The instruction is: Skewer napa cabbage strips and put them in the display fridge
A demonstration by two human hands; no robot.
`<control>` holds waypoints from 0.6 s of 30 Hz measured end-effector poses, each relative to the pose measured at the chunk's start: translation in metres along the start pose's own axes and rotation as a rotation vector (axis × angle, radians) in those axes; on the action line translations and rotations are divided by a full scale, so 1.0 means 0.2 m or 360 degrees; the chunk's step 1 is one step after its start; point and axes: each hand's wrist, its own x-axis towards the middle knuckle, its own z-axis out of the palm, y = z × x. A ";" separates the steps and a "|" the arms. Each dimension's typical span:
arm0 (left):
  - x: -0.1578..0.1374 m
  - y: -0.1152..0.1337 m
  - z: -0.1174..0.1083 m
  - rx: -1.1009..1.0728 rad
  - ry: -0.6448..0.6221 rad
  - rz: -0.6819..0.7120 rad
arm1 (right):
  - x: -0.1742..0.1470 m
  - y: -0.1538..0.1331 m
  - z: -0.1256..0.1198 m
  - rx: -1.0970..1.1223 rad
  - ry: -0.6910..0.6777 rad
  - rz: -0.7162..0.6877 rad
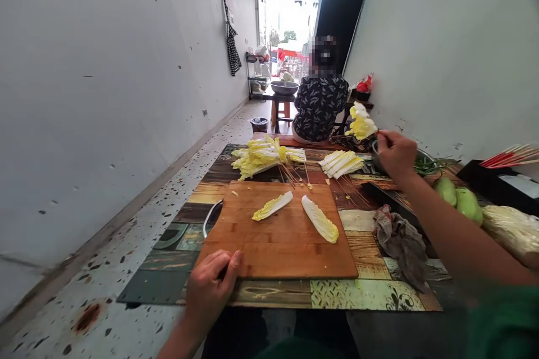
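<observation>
My right hand (pixel 397 152) is raised over the table's right side, its fingers pinched on the lower end of a yellow-white napa cabbage leaf (pixel 361 122). Whether a stick runs through that leaf is hidden by my fingers. My left hand (pixel 213 286) rests curled in a loose fist at the near left corner of the wooden cutting board (pixel 269 252), with nothing visible in it. Two separate cabbage leaves, a left one (pixel 272 206) and a right one (pixel 320 219), lie on the board. Behind it sit a pile of skewered cabbage (pixel 259 157) and a smaller skewered bundle (pixel 342 164).
Thin wooden sticks (pixel 356 189) poke out near a dark long tray (pixel 389 199). A crumpled grey rag (pixel 400 241), green gourds (pixel 468 206), a wrapped cabbage (pixel 511 233) and a black box (pixel 484 176) stand right. A person (pixel 322 104) sits beyond the table, back turned.
</observation>
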 end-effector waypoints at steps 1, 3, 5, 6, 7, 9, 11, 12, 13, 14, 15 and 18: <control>0.00 -0.01 0.01 0.0034 -0.0007 0.0032 | -0.02 0.04 0.07 -0.0228 -0.0059 -0.0067; 0.00 -0.01 0.01 0.0081 -0.0032 0.0075 | -0.10 0.12 0.21 -0.0800 -0.0368 -0.0185; 0.00 -0.01 0.01 0.0096 -0.0065 0.0103 | -0.19 0.18 0.34 -0.1062 -0.0619 -0.0244; 0.01 -0.01 0.00 0.0100 -0.0071 0.0112 | -0.23 0.20 0.39 -0.1084 -0.0691 -0.0266; 0.01 0.00 0.00 0.0109 -0.0065 0.0123 | -0.27 0.21 0.43 -0.1076 -0.0728 -0.0295; 0.02 0.00 0.00 0.0132 -0.0034 0.0135 | -0.32 0.21 0.46 -0.1095 -0.0779 -0.0368; 0.01 0.00 0.00 0.0152 -0.0010 0.0141 | -0.34 0.19 0.43 -0.1114 -0.0794 -0.0423; 0.01 -0.01 0.00 0.0159 -0.0005 0.0140 | -0.34 0.18 0.40 -0.1124 -0.0792 -0.0435; 0.00 -0.02 0.00 0.0171 -0.0006 0.0129 | -0.33 0.18 0.35 -0.1135 -0.0780 -0.0434; -0.01 -0.03 0.01 0.0193 -0.0020 0.0103 | -0.33 0.19 0.29 -0.1148 -0.0757 -0.0420; -0.03 -0.04 0.01 0.0226 -0.0027 0.0070 | -0.32 0.21 0.21 -0.1161 -0.0727 -0.0382; -0.08 -0.06 0.02 0.0364 -0.0004 -0.0166 | -0.29 0.38 -0.08 -0.1248 -0.0657 -0.0053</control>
